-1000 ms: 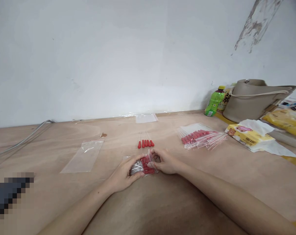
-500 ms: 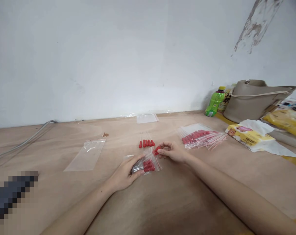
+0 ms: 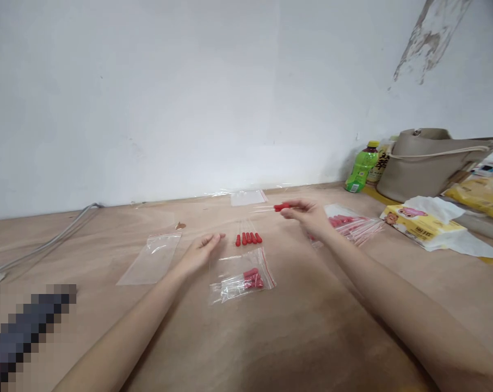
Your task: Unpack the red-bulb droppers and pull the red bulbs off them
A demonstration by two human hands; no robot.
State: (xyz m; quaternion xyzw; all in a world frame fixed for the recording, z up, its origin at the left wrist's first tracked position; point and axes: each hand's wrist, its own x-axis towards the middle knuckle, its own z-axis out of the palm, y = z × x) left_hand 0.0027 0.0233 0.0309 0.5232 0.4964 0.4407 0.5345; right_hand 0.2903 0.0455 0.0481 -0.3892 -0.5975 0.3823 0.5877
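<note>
One red-capped dropper (image 3: 279, 207) is pinched at its red cap between the fingertips of the right hand (image 3: 307, 215), lifted above the table (image 3: 312, 326), its clear tube pointing left. The left hand (image 3: 199, 251) lies open and holds nothing, just left of the zip bag of droppers (image 3: 242, 275) and near the row of five droppers (image 3: 248, 238).

Bright, even light, faint shadows, slight blur, wide-angle bending at edges.
</note>
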